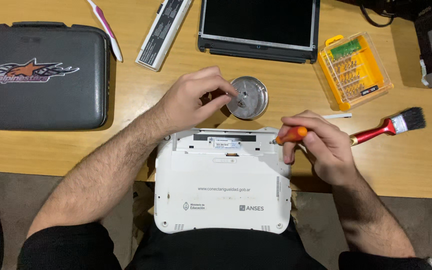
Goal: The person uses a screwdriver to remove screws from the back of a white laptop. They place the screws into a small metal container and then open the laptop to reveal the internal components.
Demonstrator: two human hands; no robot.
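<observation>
One white plastic netbook (223, 192) is lying bottom-up, half on the wooden tabletop (51, 150) and half over the person's lap. The right hand (321, 145) is gripping one orange-handled screwdriver (291, 135), its tip sitting at the netbook's upper right corner. The left hand (196, 100) is pinching its fingertips together over the rim of one round metal dish (248, 97); whether anything is held between them I cannot tell. Around them are lying one dark zip case (41, 75), one white battery pack (163, 32), one yellow bit box (354, 67), one red-handled paintbrush (391, 126) and one detached black screen panel (259, 25).
</observation>
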